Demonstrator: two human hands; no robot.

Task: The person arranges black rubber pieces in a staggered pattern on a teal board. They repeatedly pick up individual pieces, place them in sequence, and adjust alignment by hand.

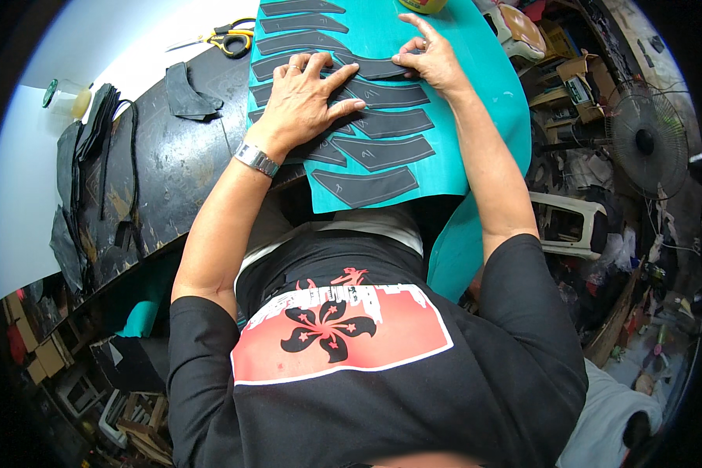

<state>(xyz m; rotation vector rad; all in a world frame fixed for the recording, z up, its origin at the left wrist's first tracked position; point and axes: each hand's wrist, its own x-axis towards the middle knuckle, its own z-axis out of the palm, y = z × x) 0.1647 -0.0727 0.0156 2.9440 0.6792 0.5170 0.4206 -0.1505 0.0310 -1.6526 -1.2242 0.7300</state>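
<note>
The left hand (308,97) lies open and palm down, fingers spread, over the dark pieces (378,187) on the teal sheet (499,93), its fingertips at the left end of a curved dark strip (376,69) toward the far side. The right hand (435,64) has its thumb at the strip's right end, index finger raised and other fingers curled, though I cannot tell whether it pinches the strip. Far left of the sheet, yellow-and-black scissors (234,44) lie near a dark angled scrap (189,95) on the worn black table (183,164).
</note>
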